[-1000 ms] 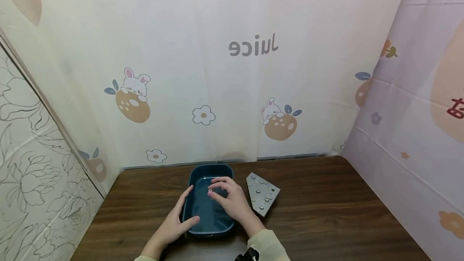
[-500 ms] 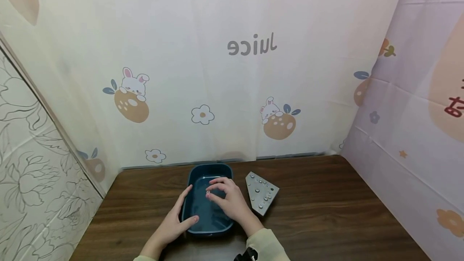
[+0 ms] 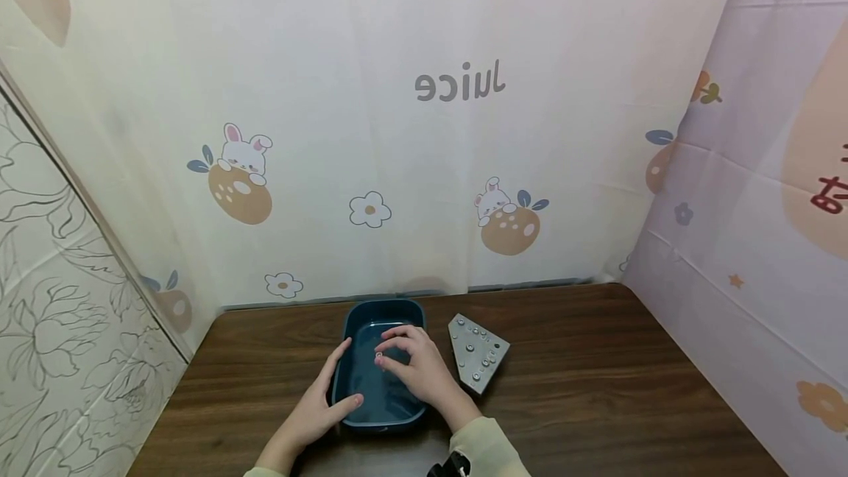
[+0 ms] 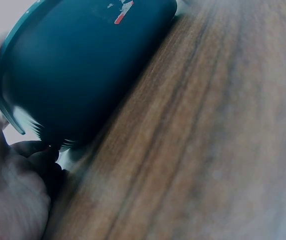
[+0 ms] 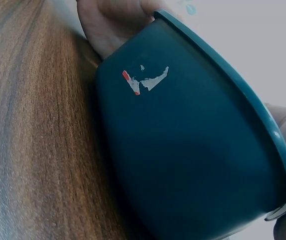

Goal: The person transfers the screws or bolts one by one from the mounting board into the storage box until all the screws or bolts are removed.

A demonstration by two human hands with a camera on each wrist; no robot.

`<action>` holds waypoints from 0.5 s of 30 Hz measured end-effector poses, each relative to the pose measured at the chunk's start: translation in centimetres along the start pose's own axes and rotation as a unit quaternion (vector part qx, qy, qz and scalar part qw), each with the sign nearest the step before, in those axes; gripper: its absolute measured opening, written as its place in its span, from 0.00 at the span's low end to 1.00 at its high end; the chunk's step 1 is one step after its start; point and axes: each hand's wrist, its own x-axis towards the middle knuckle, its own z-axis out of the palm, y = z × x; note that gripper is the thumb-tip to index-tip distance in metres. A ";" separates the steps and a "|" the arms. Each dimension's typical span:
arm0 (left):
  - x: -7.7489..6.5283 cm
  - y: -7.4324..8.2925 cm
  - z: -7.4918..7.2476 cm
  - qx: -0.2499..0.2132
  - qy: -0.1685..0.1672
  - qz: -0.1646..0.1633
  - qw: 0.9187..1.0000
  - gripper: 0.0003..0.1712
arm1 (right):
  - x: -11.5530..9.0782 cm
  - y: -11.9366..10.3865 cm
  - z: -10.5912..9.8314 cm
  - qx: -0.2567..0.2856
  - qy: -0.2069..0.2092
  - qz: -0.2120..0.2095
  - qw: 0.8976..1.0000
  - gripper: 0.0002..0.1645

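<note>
So the bit that matters is super small: a tiny pale piece [image 3: 378, 355] pinched between thumb and index of the right hand [image 3: 416, 368], just left of that hand and within the outline of the dark blue tray [image 3: 380, 407]. The right hand's obviously the nearer one — the piece sits right at its fingertips. Too small to tell which way its long axis runs, and I can't tell how high it sits over the tray floor.

The tray is easier: lower middle of the frame, long axis running up and down the picture, with a slight lean. The left hand [image 3: 319, 402] grips its left side, fingers along the outside and thumb over the rim, well apart from the piece.

Edges: the tray's left wall and that left thumb close things in on one side, and the right forearm crosses the right rim. A grey metal block [image 3: 475, 359] with round fittings lies just right of the tray, so sideways room there looks tight to me. Past it the wooden tabletop [image 3: 596, 359] runs on to the right — and up top, the tray's end comes near the curtain [image 3: 424, 153].
</note>
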 end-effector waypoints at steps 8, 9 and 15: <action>0.1 -0.1 0.0 -0.005 -0.002 -0.006 1.000 0.50 | -0.1 -0.2 0.0 -0.006 -0.005 0.005 1.000 0.13; 0.1 -0.1 0.0 -0.004 -0.002 -0.006 1.000 0.50 | -0.1 -0.2 0.0 -0.008 -0.006 0.005 1.000 0.13; 0.1 -0.1 0.0 -0.009 -0.004 -0.008 1.000 0.49 | -0.1 -0.1 -0.1 -0.003 -0.004 -0.001 1.000 0.15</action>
